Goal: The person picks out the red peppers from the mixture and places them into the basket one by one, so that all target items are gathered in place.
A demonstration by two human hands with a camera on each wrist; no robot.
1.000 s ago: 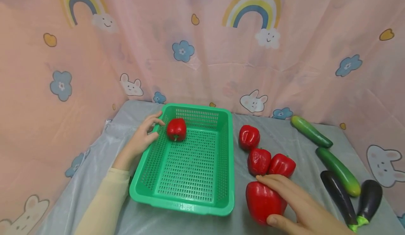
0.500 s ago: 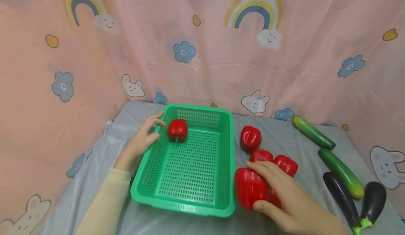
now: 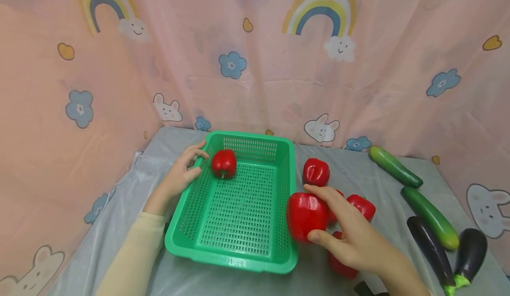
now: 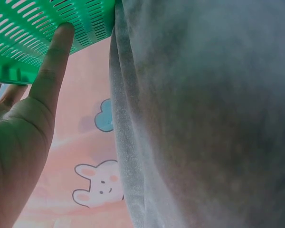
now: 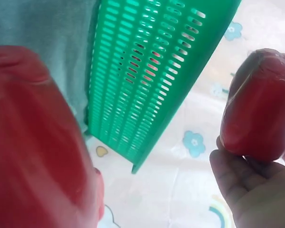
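Observation:
My right hand (image 3: 354, 238) grips a red bell pepper (image 3: 306, 216), thumb on its near side and fingers along its far side. It is raised at the green basket's right rim and overlaps it in the head view. The right wrist view shows this bell pepper (image 5: 261, 107) beside the perforated wall. My left hand (image 3: 177, 178) holds the left rim of the green basket (image 3: 231, 262); in the left wrist view a straight digit (image 4: 54, 66) lies against its slotted side. Another red bell pepper (image 3: 224, 164) sits inside, at the back left corner.
Right of the basket, on the grey cloth (image 3: 318, 282), lie several red bell peppers (image 3: 361, 207), some partly behind my right hand. Two green zucchini (image 3: 430, 218) and two dark eggplants (image 3: 470, 256) lie farther right. A pink patterned curtain (image 3: 255, 101) encloses the back and sides.
My right hand has lifted the held bell pepper and carried it left and away from me, up to the basket's right rim. My left hand has stayed at the left rim.

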